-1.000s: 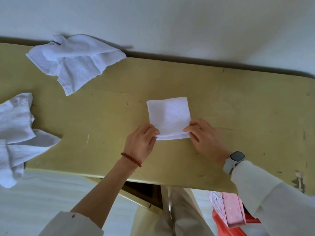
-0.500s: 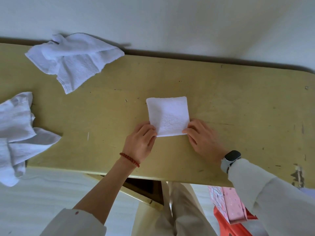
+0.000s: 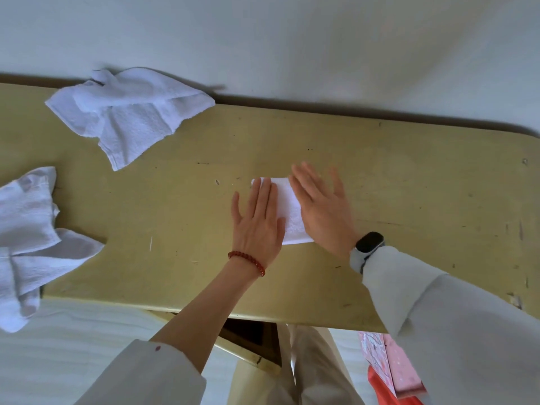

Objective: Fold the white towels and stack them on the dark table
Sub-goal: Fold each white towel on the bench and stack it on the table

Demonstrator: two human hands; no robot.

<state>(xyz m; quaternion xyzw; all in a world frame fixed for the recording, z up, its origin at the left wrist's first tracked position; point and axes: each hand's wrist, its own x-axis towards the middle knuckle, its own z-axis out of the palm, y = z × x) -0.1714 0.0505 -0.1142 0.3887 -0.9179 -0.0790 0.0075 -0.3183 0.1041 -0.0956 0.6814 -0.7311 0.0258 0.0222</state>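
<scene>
- Head view, folded towel point(image 3: 287, 213): small white square, lying flat near the middle of the yellow worktop point(image 3: 409, 182), partly covered by both hands.
- Head view, left hand point(image 3: 258, 220): fingers straight, palm down, pressing the towel's left part; grasping nothing.
- Head view, right hand point(image 3: 320, 210): fingers spread and straight, flat over the towel's right part; grasping nothing. It is slightly blurred, so firm contact cannot be told.
- Head view, unfolded towels: one crumpled towel point(image 3: 128, 112) at the far left edge, well apart; another point(image 3: 29, 238) overhanging the near left edge.
- Risk, judged: uneven pressing may slide the layers and skew the fold.
- Risk, judged: lifting the palms quickly may let the thick terry spring open.
- Risk, judged: the overhanging towel may slip off the worktop if brushed.
- Risk, judged: no dark table in view; carrying the fold loosely may undo it.
</scene>
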